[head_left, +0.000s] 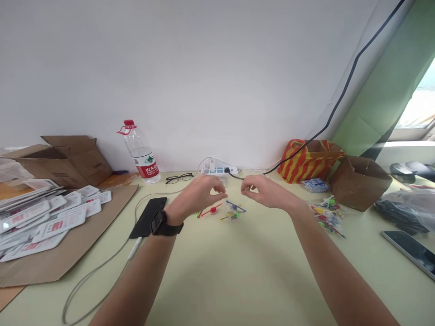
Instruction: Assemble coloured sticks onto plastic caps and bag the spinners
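Observation:
My left hand, with a black watch on its wrist, is raised over the table. Its fingers are loosely curled, and a gap shows between thumb and fingertips with nothing in it. Facing it, my right hand hovers in a similar bent pose, thumb apart from the fingers and no thing visible in it. Below and between the hands lie small plastic pieces: a red stick-like piece with a round middle, a blue stick-like piece and a small yellow-green piece. Neither hand visibly touches them.
Left are a black phone on a cable, glasses, a water bottle, an open cardboard box and white cards. Behind sits a power strip. Right are bagged plastic pieces, a striped bag, a brown box and another phone.

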Action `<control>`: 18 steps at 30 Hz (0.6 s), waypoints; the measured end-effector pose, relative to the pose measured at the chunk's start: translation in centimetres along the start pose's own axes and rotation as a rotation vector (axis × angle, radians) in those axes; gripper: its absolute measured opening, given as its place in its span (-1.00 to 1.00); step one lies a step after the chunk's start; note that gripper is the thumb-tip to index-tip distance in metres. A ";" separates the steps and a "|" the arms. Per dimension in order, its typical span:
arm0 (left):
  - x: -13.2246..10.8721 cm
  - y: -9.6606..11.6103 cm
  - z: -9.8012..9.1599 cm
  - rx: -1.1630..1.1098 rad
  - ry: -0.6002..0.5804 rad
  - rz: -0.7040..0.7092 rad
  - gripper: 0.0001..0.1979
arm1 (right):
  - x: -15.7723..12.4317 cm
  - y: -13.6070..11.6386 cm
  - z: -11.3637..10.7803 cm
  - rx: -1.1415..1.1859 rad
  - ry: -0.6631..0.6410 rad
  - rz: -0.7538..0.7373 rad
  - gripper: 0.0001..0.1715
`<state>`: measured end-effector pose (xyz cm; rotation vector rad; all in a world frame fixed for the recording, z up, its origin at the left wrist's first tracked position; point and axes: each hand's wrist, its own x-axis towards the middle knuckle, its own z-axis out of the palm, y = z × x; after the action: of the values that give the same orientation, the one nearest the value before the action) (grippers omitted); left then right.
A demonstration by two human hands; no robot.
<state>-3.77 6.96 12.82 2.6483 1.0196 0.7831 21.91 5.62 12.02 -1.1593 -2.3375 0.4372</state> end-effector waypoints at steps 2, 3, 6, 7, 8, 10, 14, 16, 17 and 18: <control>-0.1 0.5 -0.9 0.006 0.101 -0.001 -0.80 | -0.2 -0.9 -0.5 -0.002 0.125 -0.065 -0.83; -0.2 0.7 -1.3 0.012 0.142 0.000 -0.81 | -0.3 -1.3 -0.8 -0.003 0.193 -0.090 -0.83; -0.4 0.7 -2.0 0.079 0.131 -0.028 -0.82 | -0.7 -2.0 -1.1 -0.023 0.176 -0.094 -0.81; -0.4 0.5 -2.1 0.084 0.075 -0.048 -0.82 | -0.7 -2.0 -1.1 -0.039 0.112 -0.078 -0.79; -0.4 0.3 -2.0 0.077 0.022 -0.064 -0.83 | -0.8 -1.9 -1.0 -0.055 0.056 -0.057 -0.76; -0.4 0.2 -2.0 0.038 -0.053 -0.078 -0.84 | -0.7 -1.7 -0.8 -0.074 0.028 -0.018 -0.71; -0.5 0.7 -2.5 -0.049 -0.082 -0.076 -0.83 | -0.7 -1.3 -1.0 -0.051 0.085 -0.022 -0.72; -0.5 0.8 -3.0 -0.105 -0.060 -0.083 -0.82 | -0.7 -1.2 -1.2 -0.039 0.055 -0.022 -0.74; -0.5 0.6 -3.1 -0.129 -0.031 -0.090 -0.79 | -0.8 -1.1 -1.3 -0.035 0.036 -0.017 -0.75; -0.5 0.2 -3.1 -0.140 0.008 -0.103 -0.77 | -0.9 -1.1 -1.4 -0.030 0.012 -0.009 -0.75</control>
<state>-5.65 6.48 15.27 2.4569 1.0533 0.8116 22.40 4.37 13.43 -1.1612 -2.3460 0.3914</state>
